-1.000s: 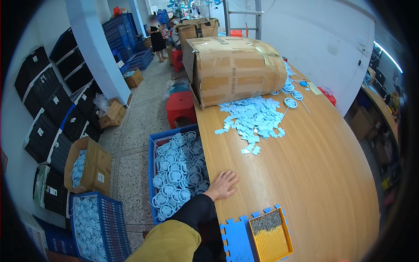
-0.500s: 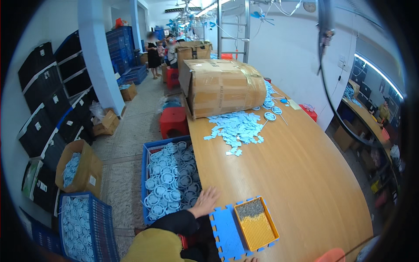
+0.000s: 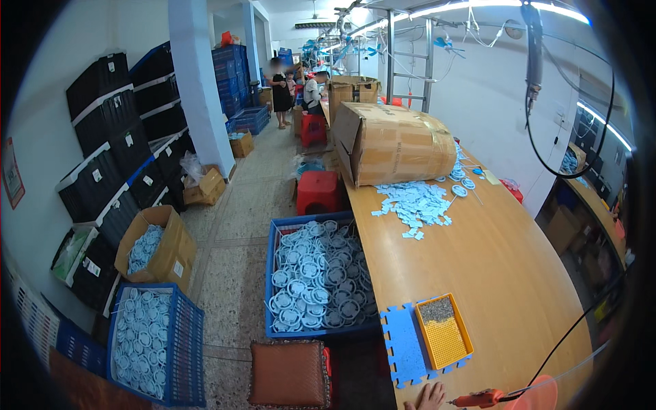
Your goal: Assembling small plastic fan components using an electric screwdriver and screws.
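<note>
My right hand (image 3: 427,398) lies at the lower edge of the view on the wooden table (image 3: 506,273), fingers spread and nothing seen in them. Just to its right is an orange electric screwdriver (image 3: 478,398) with a black cable. Beyond the hand, a yellow tray (image 3: 447,344) with a grid bottom rests on a blue foam mat (image 3: 405,347); small grey metal pieces, perhaps screws, fill its far end. My left hand is out of view.
A large cardboard box (image 3: 403,147) lies on the table behind a heap of light-blue flat pieces (image 3: 413,201). Left of the table stand a blue crate (image 3: 321,334) of light-blue round parts, a red stool (image 3: 318,190) and a brown cushioned seat (image 3: 288,372). People stand far back.
My left hand, earlier on the table's left edge, has left the view along with its sleeve. The view has swung left, uncovering the cushioned seat. More of my right hand and the screwdriver now show.
</note>
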### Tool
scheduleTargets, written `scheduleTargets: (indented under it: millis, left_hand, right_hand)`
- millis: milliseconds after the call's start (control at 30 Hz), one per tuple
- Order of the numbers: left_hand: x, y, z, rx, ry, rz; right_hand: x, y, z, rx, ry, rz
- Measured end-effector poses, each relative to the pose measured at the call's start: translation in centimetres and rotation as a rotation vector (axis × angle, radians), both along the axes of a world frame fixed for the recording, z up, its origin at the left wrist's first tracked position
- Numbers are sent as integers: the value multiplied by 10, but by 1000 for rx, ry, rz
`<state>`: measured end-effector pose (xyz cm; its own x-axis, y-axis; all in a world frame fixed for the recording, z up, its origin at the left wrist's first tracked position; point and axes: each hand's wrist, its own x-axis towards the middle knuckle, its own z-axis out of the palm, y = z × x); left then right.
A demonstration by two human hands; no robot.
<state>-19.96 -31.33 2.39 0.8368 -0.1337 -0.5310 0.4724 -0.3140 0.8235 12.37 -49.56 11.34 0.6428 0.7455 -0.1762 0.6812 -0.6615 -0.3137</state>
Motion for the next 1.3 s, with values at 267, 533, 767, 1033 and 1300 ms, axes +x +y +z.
scheduleTargets:
  millis: [267, 533, 767, 1033, 1300]
  left_hand:
    - [-98, -10, -36, 70, 387, -506]
    - [-407, -17, -182, -291, 292, -45]
    - [-477, -24, -149, -186, 260, 249]
    - [-469, -61, -119, -109, 216, 544]
    - [-459, -75, -62, -44, 204, 833]
  right_hand:
    - [-5, 7, -16, 13, -50, 33]
    - [-14, 15, 9, -217, -25, -60]
    - [-82, 15, 34, -212, -14, 1]
    - [-46, -17, -24, -206, -99, 223]
    - [-40, -23, -25, -178, -296, 345]
